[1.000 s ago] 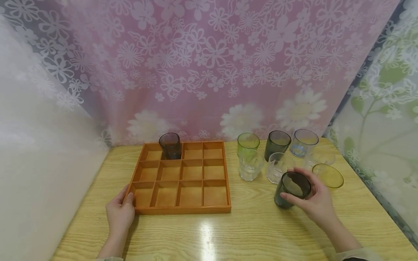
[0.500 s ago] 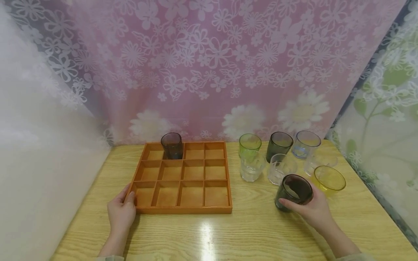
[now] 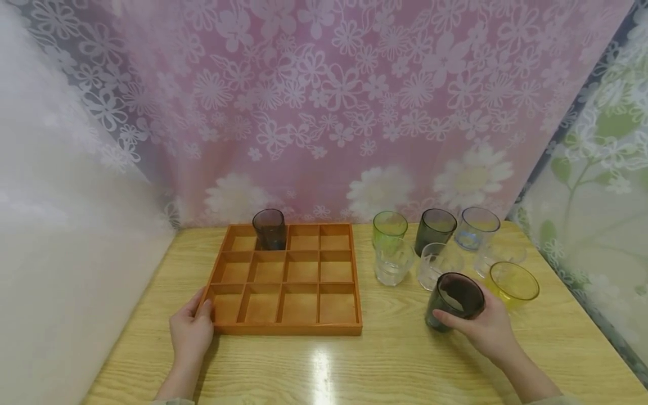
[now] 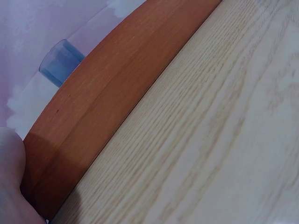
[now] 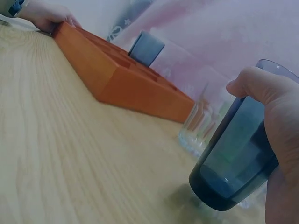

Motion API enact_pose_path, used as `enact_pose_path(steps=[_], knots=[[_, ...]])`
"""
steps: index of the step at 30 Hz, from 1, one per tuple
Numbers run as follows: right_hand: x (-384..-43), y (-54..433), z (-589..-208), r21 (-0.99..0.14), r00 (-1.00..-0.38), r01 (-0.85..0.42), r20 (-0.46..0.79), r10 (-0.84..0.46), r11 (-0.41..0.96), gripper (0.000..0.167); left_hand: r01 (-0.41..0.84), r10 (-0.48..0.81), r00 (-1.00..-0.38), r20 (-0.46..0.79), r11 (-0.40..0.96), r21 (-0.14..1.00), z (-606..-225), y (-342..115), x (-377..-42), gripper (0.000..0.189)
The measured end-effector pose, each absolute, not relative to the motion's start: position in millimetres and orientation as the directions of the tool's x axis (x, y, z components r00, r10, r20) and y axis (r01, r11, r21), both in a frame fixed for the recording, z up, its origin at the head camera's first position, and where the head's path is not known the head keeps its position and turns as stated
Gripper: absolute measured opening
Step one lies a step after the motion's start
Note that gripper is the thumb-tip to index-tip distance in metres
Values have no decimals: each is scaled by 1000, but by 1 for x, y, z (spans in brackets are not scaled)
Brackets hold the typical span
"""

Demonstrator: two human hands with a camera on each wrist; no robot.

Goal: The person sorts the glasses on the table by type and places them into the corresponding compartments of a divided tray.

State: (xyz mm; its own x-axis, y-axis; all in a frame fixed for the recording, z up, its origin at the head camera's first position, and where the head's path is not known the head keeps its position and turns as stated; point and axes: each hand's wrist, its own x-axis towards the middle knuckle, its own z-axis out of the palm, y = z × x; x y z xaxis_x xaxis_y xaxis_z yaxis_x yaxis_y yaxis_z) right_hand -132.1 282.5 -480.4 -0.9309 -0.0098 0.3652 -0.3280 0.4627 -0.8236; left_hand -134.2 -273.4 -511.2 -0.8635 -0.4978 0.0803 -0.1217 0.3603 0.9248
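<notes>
My left hand holds the front left corner of a wooden divided tray, thumb over its rim. One dark grey glass stands in the tray's back row, second compartment from the left. At the right, my right hand grips another dark tumbler around its side, thumb toward the front. In the right wrist view this tumbler looks tilted by the camera angle; whether its base touches the table I cannot tell. The left wrist view shows the tray's outer side and part of the hand.
Behind the right hand stand a green glass, a dark glass, a blue-tinted glass, a yellow glass and several clear ones, such as a clear glass. A floral curtain hangs at the table's back edge.
The right hand has brought the dark tumbler slightly toward the front, showing more of the yellow glass; in the last half second it barely moves. The left hand stays on the tray.
</notes>
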Motion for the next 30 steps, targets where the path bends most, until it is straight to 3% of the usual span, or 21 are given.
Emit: enact_pose_path(steps=[6,13,30], knots=[[-134,271,-463,-825,-932,-340,360,-45,452,71,-117,-501,-861,86,360,925,-512,-274,-135,41],[-143,251,-442,-867,-931,-362,353,-91,341,67,-110,-499,-862,96,368,923,-513,-274,-136,41],[-182,191,-402,-891,-939,-337,293,-182,304,64,-97,-490,-866,100,361,928,-516,-277,-135,41]])
